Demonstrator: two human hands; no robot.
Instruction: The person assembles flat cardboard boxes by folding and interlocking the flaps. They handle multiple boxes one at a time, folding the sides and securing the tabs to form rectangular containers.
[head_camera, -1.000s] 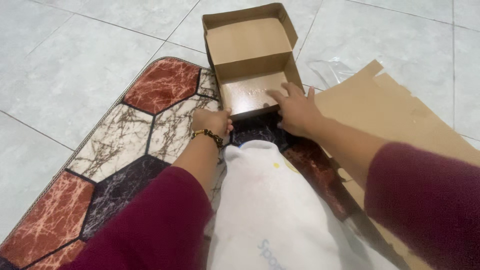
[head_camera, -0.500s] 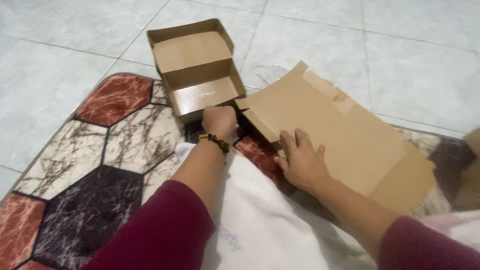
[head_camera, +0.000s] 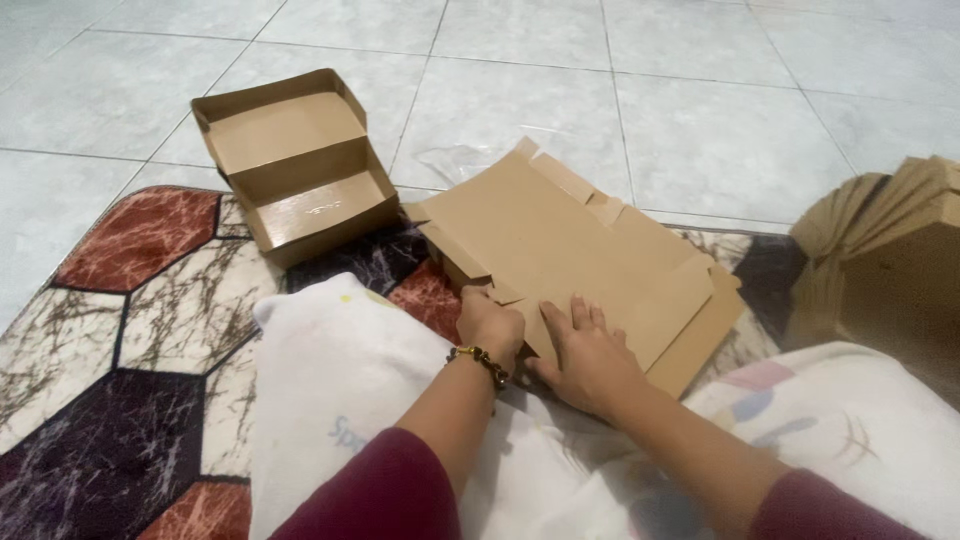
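A flat unfolded brown cardboard blank (head_camera: 575, 250) lies on the rug in front of me. My left hand (head_camera: 489, 325), with a bead bracelet on the wrist, grips the blank's near left edge. My right hand (head_camera: 588, 352) rests palm down on the near edge of the same blank, fingers spread. An assembled open brown box (head_camera: 290, 165) with its lid standing up sits at the far left, partly on the rug, apart from both hands.
A hexagon-patterned rug (head_camera: 130, 300) covers the near floor; grey tiles (head_camera: 700, 110) lie beyond. A stack of folded cardboard boxes (head_camera: 885, 260) stands at the right. A clear plastic sheet (head_camera: 460, 160) lies behind the blank. White cloth (head_camera: 330, 380) covers my knees.
My left hand has left the assembled box and come back to the flat blank. My right hand has slid onto the blank's near edge. The view has turned right, showing the box stack.
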